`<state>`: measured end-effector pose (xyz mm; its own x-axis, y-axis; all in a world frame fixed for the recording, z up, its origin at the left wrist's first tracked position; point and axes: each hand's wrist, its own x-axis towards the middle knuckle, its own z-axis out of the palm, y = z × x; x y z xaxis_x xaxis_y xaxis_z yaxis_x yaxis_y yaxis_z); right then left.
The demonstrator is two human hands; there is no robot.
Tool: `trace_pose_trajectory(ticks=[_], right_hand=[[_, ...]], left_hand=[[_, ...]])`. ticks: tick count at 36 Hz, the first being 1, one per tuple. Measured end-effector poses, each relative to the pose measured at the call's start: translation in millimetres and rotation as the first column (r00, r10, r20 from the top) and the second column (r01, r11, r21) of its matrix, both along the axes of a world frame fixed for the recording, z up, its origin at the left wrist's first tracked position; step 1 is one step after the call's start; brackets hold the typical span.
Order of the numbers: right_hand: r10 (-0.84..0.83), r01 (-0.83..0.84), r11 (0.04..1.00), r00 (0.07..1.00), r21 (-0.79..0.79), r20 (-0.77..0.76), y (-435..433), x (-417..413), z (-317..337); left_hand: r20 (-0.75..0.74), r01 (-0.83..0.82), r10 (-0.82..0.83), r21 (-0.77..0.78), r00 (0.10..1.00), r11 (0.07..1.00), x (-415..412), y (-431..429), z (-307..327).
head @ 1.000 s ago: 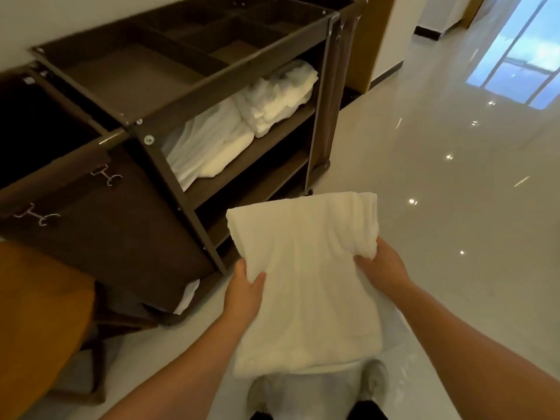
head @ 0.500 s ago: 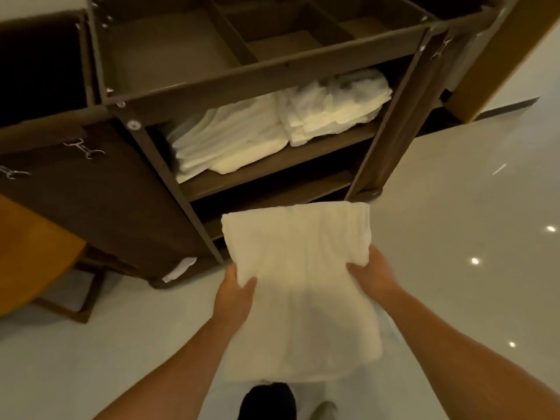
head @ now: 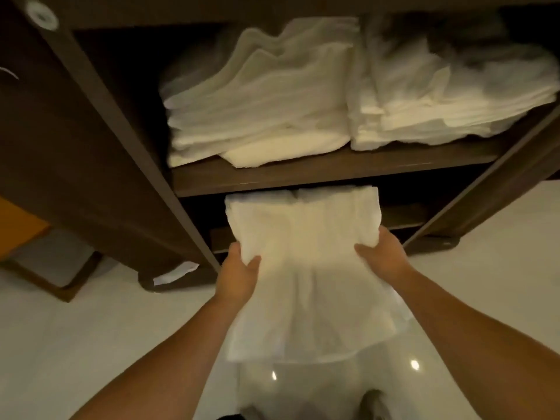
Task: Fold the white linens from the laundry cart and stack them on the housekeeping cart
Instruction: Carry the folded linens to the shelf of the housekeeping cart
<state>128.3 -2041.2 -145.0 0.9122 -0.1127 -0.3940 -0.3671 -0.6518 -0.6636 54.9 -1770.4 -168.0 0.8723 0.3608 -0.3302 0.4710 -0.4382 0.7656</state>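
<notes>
I hold a folded white linen (head: 306,256) flat in front of me. My left hand (head: 239,272) grips its left edge and my right hand (head: 383,256) grips its right edge, thumbs on top. The linen's far edge lies just below the front lip of the dark brown housekeeping cart's shelf (head: 333,174). On that shelf sit two stacks of folded white linens, a left stack (head: 257,116) and a right stack (head: 439,95). The linen's near end hangs down toward the floor.
The cart's slanted frame posts stand at left (head: 127,125) and right (head: 485,189) of the shelf opening. A lower shelf (head: 403,216) lies in shadow behind the linen. A dark fabric bag (head: 60,165) hangs at left, an orange wooden piece (head: 18,222) beyond it. Glossy pale floor (head: 91,328) below.
I have moved much closer to the cart and lower. The linen in my two hands has gone forward to the shelf's front edge. My hold on it is unchanged.
</notes>
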Motion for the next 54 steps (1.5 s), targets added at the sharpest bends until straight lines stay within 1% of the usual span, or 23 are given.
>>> trace_pose_trajectory(ticks=[3,9,11,15,19,23,24,25,26,27,28,30,32,34,35,36,38,39,41,43,45,51,54], right_hand=[[0.043,-0.044,0.999,0.997,0.026,0.067,-1,41,-29],[0.106,-0.106,0.994,0.959,-0.014,0.262,20,113,-77],[0.096,-0.110,0.994,0.926,0.018,0.365,29,134,-95],[0.158,-0.153,0.987,0.837,-0.052,0.524,45,168,-129],[0.170,-0.168,0.985,0.881,-0.045,0.442,48,197,-159],[0.143,-0.129,0.990,0.863,-0.061,0.485,45,213,-178],[0.145,-0.115,0.989,0.856,-0.091,0.496,45,214,-181],[0.187,-0.097,0.975,0.841,-0.199,0.508,44,211,-182],[0.277,-0.101,0.935,0.807,-0.341,0.521,43,209,-186],[0.383,-0.097,0.863,0.765,-0.495,0.517,41,205,-190],[0.460,-0.091,0.805,0.721,-0.587,0.519,38,199,-194],[0.535,-0.118,0.748,0.689,-0.653,0.488,31,180,-197],[0.699,-0.182,0.592,0.602,-0.785,0.387,23,158,-198],[0.811,-0.361,0.490,0.524,-0.793,0.262,15,137,-202],[0.837,-0.438,0.448,0.511,-0.780,0.194,11,126,-204],[0.860,-0.483,0.400,0.492,-0.779,0.137,7,118,-209],[0.893,-0.475,0.286,0.447,-0.832,0.052,4,109,-224],[0.899,-0.458,0.263,0.436,-0.849,0.044,4,108,-229],[0.893,-0.430,0.269,0.447,-0.862,0.055,7,110,-231],[0.895,-0.422,0.269,0.442,-0.866,0.063,12,119,-227],[0.898,-0.451,0.273,0.436,-0.850,0.057,17,127,-221],[0.897,-0.535,0.329,0.434,-0.778,0.081,38,139,-210],[0.897,-0.547,0.322,0.438,-0.773,0.064,51,149,-199]], left_hand=[[0.044,-0.043,0.042,0.043,0.998,0.998,34,1,-32],[0.184,-0.094,0.057,0.201,0.981,0.975,102,7,-79],[0.208,-0.107,0.049,0.277,0.977,0.955,124,12,-96],[0.274,-0.150,0.034,0.416,0.961,0.897,155,20,-131],[0.257,-0.189,0.046,0.566,0.965,0.803,172,31,-160],[0.244,-0.182,0.042,0.585,0.969,0.790,173,41,-177],[0.242,-0.175,0.022,0.632,0.970,0.755,170,41,-178],[0.233,-0.160,-0.013,0.708,0.973,0.687,167,38,-178],[0.218,-0.136,-0.062,0.783,0.974,0.607,163,33,-177],[0.205,-0.103,-0.128,0.828,0.970,0.551,159,27,-176],[0.187,-0.050,-0.210,0.848,0.960,0.528,154,20,-177],[0.137,0.108,-0.405,0.842,0.904,0.528,139,4,-179],[0.073,0.249,-0.551,0.837,0.831,0.487,122,-11,-184],[-0.042,0.325,-0.591,0.866,0.805,0.381,108,-21,-195],[-0.103,0.344,-0.584,0.883,0.805,0.319,102,-25,-202],[-0.154,0.352,-0.566,0.899,0.810,0.259,97,-28,-211],[-0.203,0.342,-0.520,0.921,0.830,0.187,93,-32,-226],[-0.207,0.329,-0.493,0.928,0.845,0.175,93,-35,-230],[-0.201,0.309,-0.454,0.934,0.868,0.179,97,-39,-226],[-0.165,0.293,-0.458,0.929,0.874,0.225,105,-39,-218],[-0.138,0.295,-0.491,0.920,0.860,0.257,113,-35,-213],[-0.151,0.365,-0.587,0.893,0.795,0.264,122,-14,-197],[-0.067,0.327,-0.621,0.891,0.781,0.316,133,-3,-190]])
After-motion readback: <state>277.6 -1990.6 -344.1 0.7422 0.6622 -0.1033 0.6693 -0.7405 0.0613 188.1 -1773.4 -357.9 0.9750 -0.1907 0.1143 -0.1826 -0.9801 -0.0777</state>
